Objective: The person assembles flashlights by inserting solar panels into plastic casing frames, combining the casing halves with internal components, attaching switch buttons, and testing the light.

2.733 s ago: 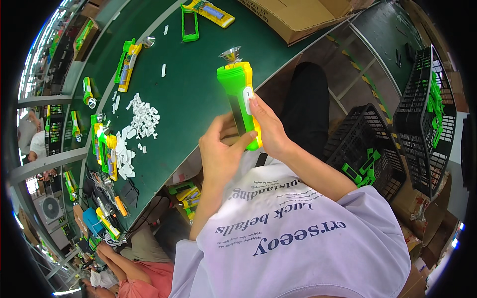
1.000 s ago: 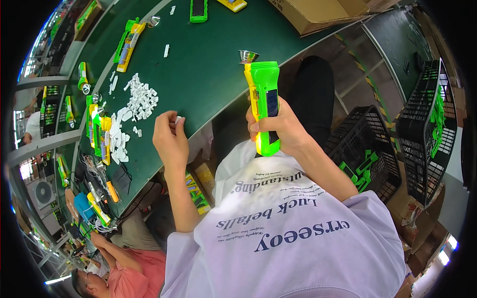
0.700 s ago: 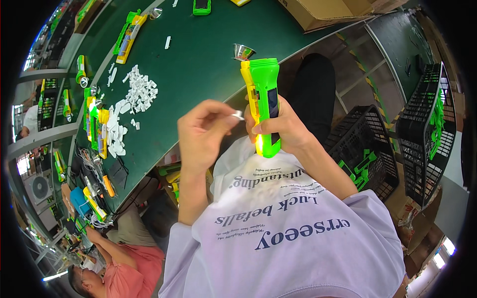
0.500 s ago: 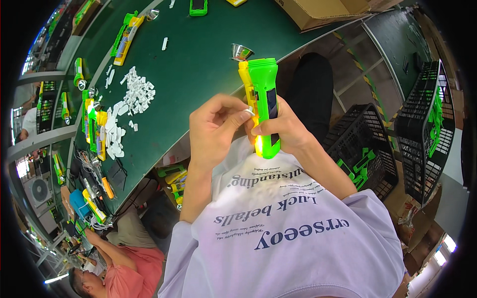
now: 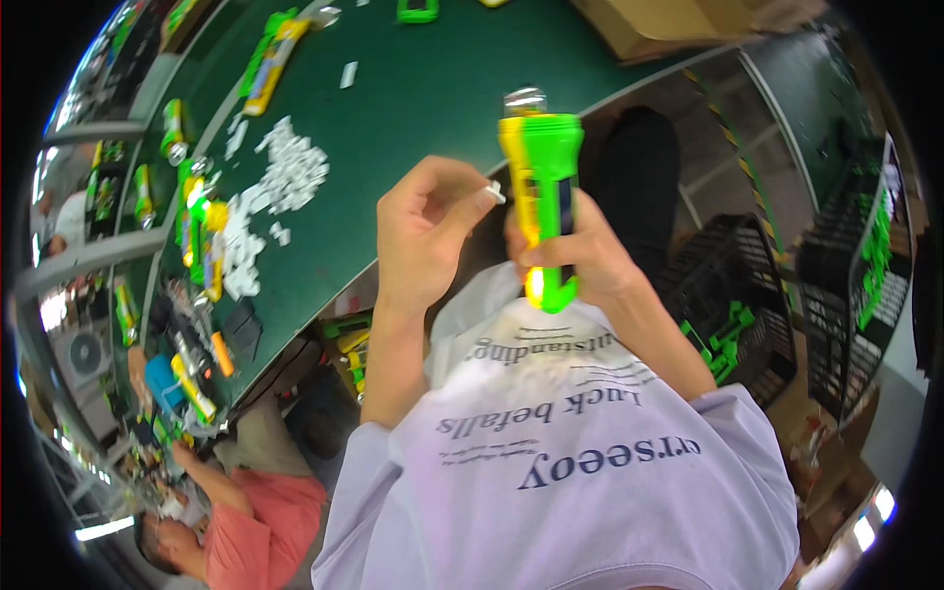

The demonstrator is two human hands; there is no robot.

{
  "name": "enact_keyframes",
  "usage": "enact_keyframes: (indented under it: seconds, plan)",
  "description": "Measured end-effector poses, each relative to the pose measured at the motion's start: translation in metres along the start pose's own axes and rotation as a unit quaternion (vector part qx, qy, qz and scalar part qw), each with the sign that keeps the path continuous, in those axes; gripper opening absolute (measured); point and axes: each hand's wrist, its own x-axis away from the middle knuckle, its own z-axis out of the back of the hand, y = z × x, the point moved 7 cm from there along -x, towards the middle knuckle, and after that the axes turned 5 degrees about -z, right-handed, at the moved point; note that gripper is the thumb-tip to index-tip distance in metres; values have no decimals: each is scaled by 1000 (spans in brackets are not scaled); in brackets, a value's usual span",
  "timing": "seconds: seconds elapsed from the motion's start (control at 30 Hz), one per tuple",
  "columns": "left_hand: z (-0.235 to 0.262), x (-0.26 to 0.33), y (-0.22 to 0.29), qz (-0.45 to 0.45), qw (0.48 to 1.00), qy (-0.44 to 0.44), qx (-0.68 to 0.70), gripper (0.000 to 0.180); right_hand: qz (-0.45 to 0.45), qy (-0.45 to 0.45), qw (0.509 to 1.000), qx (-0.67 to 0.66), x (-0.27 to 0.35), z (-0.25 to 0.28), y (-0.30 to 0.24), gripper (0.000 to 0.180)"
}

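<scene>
My right hand (image 5: pixel 580 261) grips a green and yellow flashlight (image 5: pixel 541 202) upright in front of my chest, its clear lens end pointing away toward the green table (image 5: pixel 442 88). My left hand (image 5: pixel 428 231) pinches a small white plastic piece (image 5: pixel 495 192) between thumb and forefinger and holds it against the flashlight's yellow side. A pile of small white pieces (image 5: pixel 280 187) lies on the table to the left.
More green and yellow flashlights (image 5: pixel 202 231) and parts line the table's left side. A cardboard box (image 5: pixel 669 20) sits at the far edge. Black crates (image 5: pixel 733 295) with green parts stand at my right. Another person in a pink shirt (image 5: pixel 251 511) sits at the lower left.
My left hand reached to the pile of white pieces, came back with one pinched, and now holds it at the flashlight's side. My right hand kept the flashlight upright.
</scene>
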Motion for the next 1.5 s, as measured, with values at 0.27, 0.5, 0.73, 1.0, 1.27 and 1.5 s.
enact_keyframes:
  seconds: [0.27,0.5,0.73,1.0,1.27,1.5]
  plan:
    - [199,-2,11,-26,828,292,-477,25,26,42,999,10,3,8,-3,57]
    - [289,41,36,38,759,269,-592,17,25,68,997,24,-1,13,-1,49]
    - [301,38,22,74,733,220,-640,19,16,58,997,42,-5,2,0,52]
    - [294,48,22,61,724,224,-649,28,14,66,997,39,-4,8,2,47]
    - [306,41,28,58,756,238,-607,38,6,60,997,53,-5,3,5,47]
    - [308,27,19,119,724,206,-648,30,7,57,997,55,-4,3,4,47]
